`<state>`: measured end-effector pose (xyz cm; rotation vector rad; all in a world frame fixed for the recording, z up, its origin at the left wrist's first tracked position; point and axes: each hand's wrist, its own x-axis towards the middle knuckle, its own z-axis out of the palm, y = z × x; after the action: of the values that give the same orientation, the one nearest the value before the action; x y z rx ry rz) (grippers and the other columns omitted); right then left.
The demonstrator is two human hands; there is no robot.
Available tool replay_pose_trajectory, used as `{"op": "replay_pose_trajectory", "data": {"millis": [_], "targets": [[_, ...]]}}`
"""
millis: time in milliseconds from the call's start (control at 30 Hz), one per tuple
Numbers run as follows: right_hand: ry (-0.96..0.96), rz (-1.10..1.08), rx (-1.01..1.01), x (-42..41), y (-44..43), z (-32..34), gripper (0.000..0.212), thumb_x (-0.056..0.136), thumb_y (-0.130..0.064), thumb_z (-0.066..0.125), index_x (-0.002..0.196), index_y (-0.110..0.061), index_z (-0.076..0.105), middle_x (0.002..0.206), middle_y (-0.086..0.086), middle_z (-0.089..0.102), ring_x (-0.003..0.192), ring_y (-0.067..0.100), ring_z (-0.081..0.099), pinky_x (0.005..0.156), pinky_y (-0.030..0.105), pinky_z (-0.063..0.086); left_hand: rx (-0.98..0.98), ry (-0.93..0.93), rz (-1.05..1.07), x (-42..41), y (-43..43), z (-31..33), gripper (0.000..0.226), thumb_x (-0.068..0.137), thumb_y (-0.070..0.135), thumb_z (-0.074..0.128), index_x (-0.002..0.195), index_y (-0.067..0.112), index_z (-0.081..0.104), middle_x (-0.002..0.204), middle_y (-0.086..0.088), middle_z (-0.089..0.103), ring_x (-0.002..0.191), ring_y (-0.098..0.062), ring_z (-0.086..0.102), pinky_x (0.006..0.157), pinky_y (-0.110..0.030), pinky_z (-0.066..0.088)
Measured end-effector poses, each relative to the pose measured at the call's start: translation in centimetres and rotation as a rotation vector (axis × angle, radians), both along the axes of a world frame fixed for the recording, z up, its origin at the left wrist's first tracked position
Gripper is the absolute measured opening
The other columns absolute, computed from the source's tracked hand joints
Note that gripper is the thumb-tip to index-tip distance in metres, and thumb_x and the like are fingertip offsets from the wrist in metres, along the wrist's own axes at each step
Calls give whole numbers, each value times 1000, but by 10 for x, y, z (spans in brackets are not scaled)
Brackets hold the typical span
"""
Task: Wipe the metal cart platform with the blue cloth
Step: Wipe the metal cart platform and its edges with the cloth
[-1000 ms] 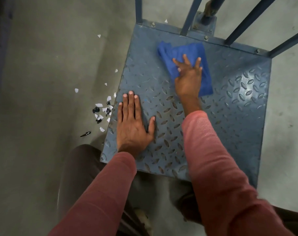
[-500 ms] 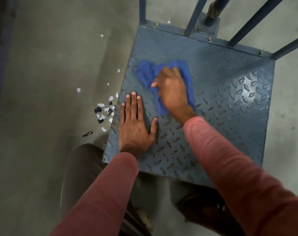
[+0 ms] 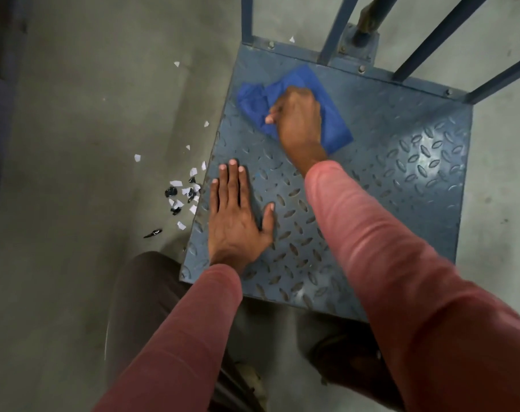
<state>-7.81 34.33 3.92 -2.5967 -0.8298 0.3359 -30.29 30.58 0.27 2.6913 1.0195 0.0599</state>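
Observation:
The metal cart platform [image 3: 401, 179] is a blue-grey tread plate lying low over the floor. A blue cloth [image 3: 333, 120] lies bunched near the platform's far left corner. My right hand [image 3: 297, 120] sits on top of the cloth with its fingers curled into the fabric, pressing it onto the plate. My left hand [image 3: 235, 215] lies flat on the platform near its left edge, fingers straight and thumb spread, holding nothing.
Blue upright bars [image 3: 339, 28] rise from the platform's far edge. White and black scraps [image 3: 181, 191] lie scattered on the concrete floor just left of the platform. My knee [image 3: 145, 292] and a shoe [image 3: 350, 361] are at the near edge.
My right hand has carried the cloth from the platform's middle-left back toward the far left corner. The left hand has stayed flat in the same spot.

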Motion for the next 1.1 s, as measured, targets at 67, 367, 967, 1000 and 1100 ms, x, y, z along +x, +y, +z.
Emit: {"op": "replay_pose_trajectory", "data": {"millis": [67,367,967,1000,1100], "targets": [[-26,58,36,-32,-21,1,25,90,-21,66,99,1,74,102,21,73,100,37,68,80,44,51,0,-2,-3,0,0,0,89,105,57,38,168,1,8,177,-17,1,165,-31,-4,134,-49,5],[-160,121,-81,-20,-1,13,28,99,-15,60,118,6,63,122,22,63,121,39,57,86,52,54,-32,4,1,1,0,2,90,104,59,38,168,2,8,178,-15,0,165,-29,-6,134,-47,3],[-147,358,369,-42,-62,-25,23,86,-14,61,82,-4,81,83,12,73,72,34,71,71,36,51,-45,18,-11,0,2,2,91,104,58,38,168,2,6,178,-16,-1,165,-30,-7,133,-51,7],[-168,415,385,-37,-63,-24,18,85,-10,65,84,-4,82,83,12,74,72,33,72,71,33,50,-42,19,-12,0,1,2,90,105,58,38,168,2,6,178,-16,-1,165,-30,-8,133,-51,7],[-113,570,412,-10,-63,-26,18,80,-3,67,89,-3,83,88,13,76,80,24,69,77,17,52,-33,6,-10,0,1,0,90,105,57,39,168,2,7,178,-16,0,165,-30,-6,134,-50,6]]}}
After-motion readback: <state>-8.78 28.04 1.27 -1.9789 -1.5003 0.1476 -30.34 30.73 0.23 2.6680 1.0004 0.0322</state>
